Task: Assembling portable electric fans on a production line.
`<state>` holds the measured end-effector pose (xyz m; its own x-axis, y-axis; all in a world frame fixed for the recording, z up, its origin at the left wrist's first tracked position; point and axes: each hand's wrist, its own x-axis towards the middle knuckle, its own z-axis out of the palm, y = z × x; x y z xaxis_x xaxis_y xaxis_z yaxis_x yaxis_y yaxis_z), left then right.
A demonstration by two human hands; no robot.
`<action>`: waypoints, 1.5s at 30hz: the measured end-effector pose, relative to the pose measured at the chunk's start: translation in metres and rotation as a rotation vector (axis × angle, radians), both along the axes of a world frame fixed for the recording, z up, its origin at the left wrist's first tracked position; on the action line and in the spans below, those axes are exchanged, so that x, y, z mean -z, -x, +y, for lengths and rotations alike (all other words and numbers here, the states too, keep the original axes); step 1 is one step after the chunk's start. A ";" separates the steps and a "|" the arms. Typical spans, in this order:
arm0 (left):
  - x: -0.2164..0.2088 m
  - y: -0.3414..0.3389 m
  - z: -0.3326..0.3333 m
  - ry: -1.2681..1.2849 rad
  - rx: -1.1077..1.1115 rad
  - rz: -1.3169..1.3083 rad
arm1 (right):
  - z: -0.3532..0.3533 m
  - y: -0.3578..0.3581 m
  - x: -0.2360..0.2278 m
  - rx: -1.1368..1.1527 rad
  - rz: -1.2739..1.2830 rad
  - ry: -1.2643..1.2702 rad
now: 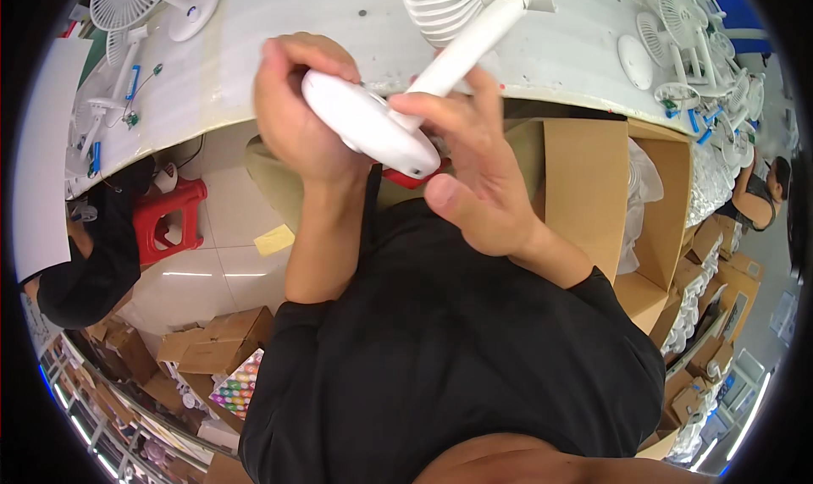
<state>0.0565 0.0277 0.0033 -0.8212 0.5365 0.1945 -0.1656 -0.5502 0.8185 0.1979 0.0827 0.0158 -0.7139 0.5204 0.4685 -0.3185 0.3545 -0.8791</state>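
Note:
A white desk fan (470,44) is tilted in front of me, its cage pointing away over the table. My left hand (292,124) grips the rim of its round base (360,120), palm against the edge. My right hand (487,175) has its fingers around the lower stem, close to where stem and base meet. The right thumb stands apart, just off the base's near end, where a small dark hole shows. Part of something red appears beneath the base, but I cannot make out what it is.
The white table (279,18) carries another fan (190,10) at far left, and fans with blue cells and wires at right. An open carton (589,179) with plastic-wrapped contents stands right of me. A red stool (169,221) and a person's dark sleeve (93,272) are left.

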 end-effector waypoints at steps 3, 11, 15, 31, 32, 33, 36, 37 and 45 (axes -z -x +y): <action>-0.020 -0.005 -0.007 -0.067 -0.105 0.245 | -0.002 -0.008 -0.011 -0.168 -0.133 0.318; -0.033 -0.011 -0.024 -0.028 -0.056 0.729 | 0.005 -0.002 -0.027 -0.481 -0.247 0.867; -0.044 -0.011 -0.039 0.088 -0.016 1.043 | -0.005 -0.001 -0.014 -0.661 -0.201 0.956; -0.034 -0.013 -0.041 0.108 0.036 0.523 | -0.016 0.004 -0.014 -0.568 -0.280 1.055; -0.035 -0.014 -0.041 0.094 0.027 0.547 | -0.016 0.004 -0.016 -0.579 -0.276 1.050; -0.037 -0.016 -0.040 0.081 0.018 0.572 | -0.016 0.005 -0.016 -0.590 -0.271 1.044; -0.038 -0.013 -0.040 0.051 0.051 0.591 | -0.021 0.007 -0.014 -0.579 -0.242 1.001; -0.038 -0.010 -0.041 0.035 0.086 0.580 | -0.023 0.009 -0.011 -0.559 -0.226 0.962; -0.028 -0.010 -0.040 0.080 0.051 0.349 | -0.025 0.009 -0.003 -0.588 -0.124 0.971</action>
<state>0.0666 -0.0120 0.0315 -0.6847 0.5999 0.4139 0.1060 -0.4799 0.8709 0.1887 0.0581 0.0184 -0.9801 0.1942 -0.0402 -0.1020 -0.6677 -0.7374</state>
